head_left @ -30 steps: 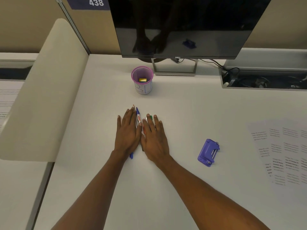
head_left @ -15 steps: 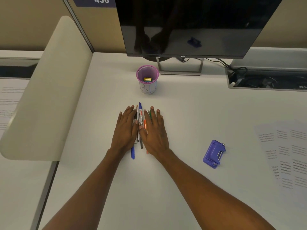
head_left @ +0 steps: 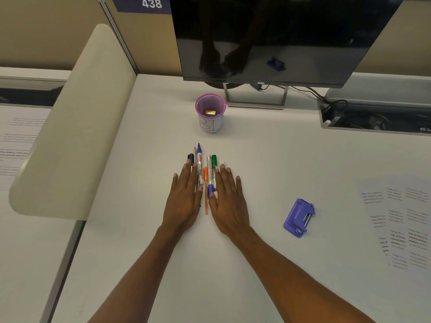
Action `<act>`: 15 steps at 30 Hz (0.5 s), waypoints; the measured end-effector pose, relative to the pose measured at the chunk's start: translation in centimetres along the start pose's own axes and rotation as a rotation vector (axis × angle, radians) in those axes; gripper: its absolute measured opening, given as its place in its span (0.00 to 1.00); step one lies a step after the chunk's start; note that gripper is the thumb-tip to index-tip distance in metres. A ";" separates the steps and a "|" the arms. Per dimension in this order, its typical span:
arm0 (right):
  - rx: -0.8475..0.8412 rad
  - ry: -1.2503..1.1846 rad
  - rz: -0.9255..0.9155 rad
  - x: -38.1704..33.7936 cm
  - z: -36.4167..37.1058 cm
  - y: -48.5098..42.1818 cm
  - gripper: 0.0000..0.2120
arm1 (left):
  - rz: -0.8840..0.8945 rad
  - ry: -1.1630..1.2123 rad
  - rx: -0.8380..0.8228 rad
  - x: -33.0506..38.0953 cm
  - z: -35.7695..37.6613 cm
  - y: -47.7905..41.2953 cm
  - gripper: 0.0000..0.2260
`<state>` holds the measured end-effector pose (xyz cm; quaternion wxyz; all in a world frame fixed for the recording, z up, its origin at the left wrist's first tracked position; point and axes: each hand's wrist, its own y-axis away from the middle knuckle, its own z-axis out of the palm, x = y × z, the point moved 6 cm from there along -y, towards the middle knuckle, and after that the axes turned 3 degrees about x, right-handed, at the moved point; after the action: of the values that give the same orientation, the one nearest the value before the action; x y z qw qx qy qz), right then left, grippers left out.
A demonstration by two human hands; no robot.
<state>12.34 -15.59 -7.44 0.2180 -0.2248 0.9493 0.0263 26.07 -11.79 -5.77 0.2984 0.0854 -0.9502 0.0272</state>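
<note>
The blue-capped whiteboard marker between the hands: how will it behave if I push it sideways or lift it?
The blue-capped whiteboard marker has a round barrel and lies flat on the smooth white desk, so a sideways push would probably roll it. It looks stiff and likely light, so it should lift without bending.

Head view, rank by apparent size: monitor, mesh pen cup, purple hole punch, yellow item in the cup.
1. monitor
2. mesh pen cup and purple hole punch: look alike, punch nearer the camera, so unranked
3. yellow item in the cup
</note>
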 end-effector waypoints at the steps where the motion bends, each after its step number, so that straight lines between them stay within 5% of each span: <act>1: -0.007 0.030 -0.007 -0.2 0.1 -0.1 0.31 | 0.017 -0.062 -0.039 -0.1 0.2 -0.2 0.28; 15: -0.038 0.067 0.054 -1.7 0.8 -2.5 0.34 | 0.009 -0.166 -0.126 -0.8 -0.2 -3.0 0.31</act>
<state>15.08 -16.99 -7.37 0.1809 -0.2041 0.9612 0.0424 27.37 -14.60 -6.10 0.2234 0.0642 -0.9719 -0.0384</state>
